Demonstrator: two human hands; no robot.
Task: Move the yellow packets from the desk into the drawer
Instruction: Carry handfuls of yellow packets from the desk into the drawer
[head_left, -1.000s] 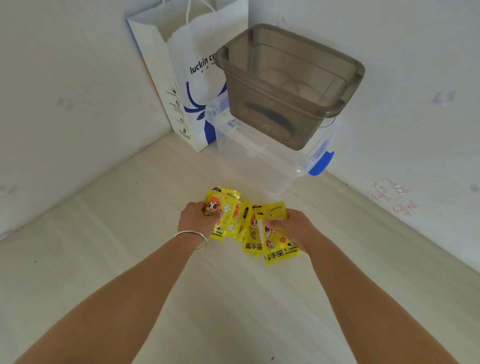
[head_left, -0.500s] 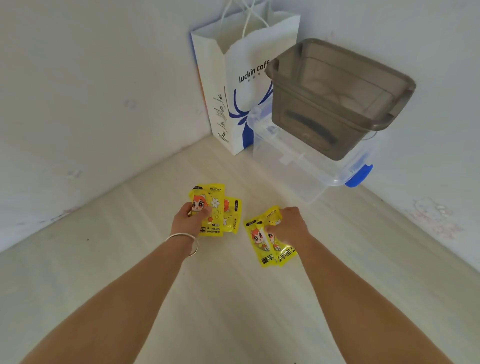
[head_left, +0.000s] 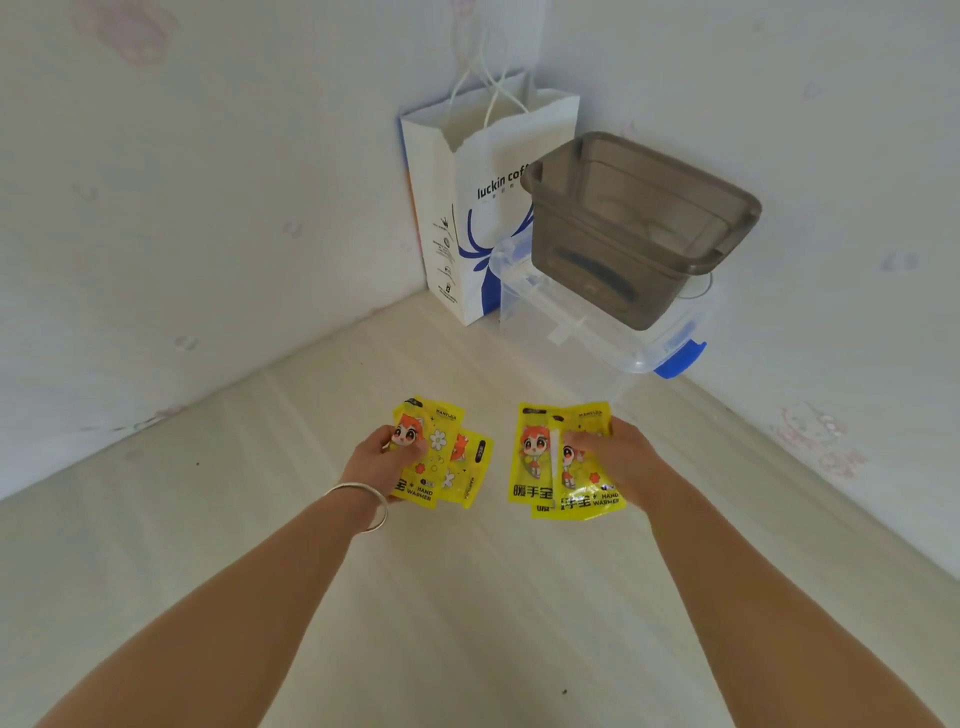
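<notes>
My left hand (head_left: 375, 460), with a silver bangle on the wrist, grips a small fan of yellow hand-warmer packets (head_left: 441, 457) printed with a red-haired cartoon figure. My right hand (head_left: 618, 460) grips a second bunch of the same yellow packets (head_left: 540, 467), fanned out to its left. Both bunches are held above the pale wooden desk top (head_left: 467, 623), a short gap apart. No drawer shows in this view.
In the far corner a white and blue paper bag (head_left: 467, 218) leans on the wall. Beside it a smoky grey plastic bin (head_left: 639, 228) stands on a clear lidded box with blue clips (head_left: 587, 327). White walls close the desk on the left and right.
The two hands have drawn apart, each taking a bunch of packets from the single pile. The packets now face up toward the camera, and the view has swung left.
</notes>
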